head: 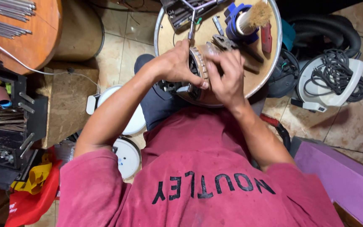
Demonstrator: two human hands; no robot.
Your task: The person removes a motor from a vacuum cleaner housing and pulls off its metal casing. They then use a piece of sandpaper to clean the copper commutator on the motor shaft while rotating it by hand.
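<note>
I record a round wooden work table [257, 80] at twelve o'clock, metal-rimmed, standing on a tiled floor. At three o'clock sits a white vacuum unit [337, 80] with a black coiled cable on top, a black hose behind it. At nine o'clock an open black toolbox [5, 126] holds hand tools. On the table's far side stands a blue cup [237, 26] with a brush in it, a red knife [266, 37] just beside it.

Over the table's near edge, my left hand [177, 65] is clamped on a round ribbed motor part [199, 63], fingers wrapped around its left side. My right hand [227, 75] grips the same part from the right, fingers curled over its rim. The part sits upright between both palms.
</note>
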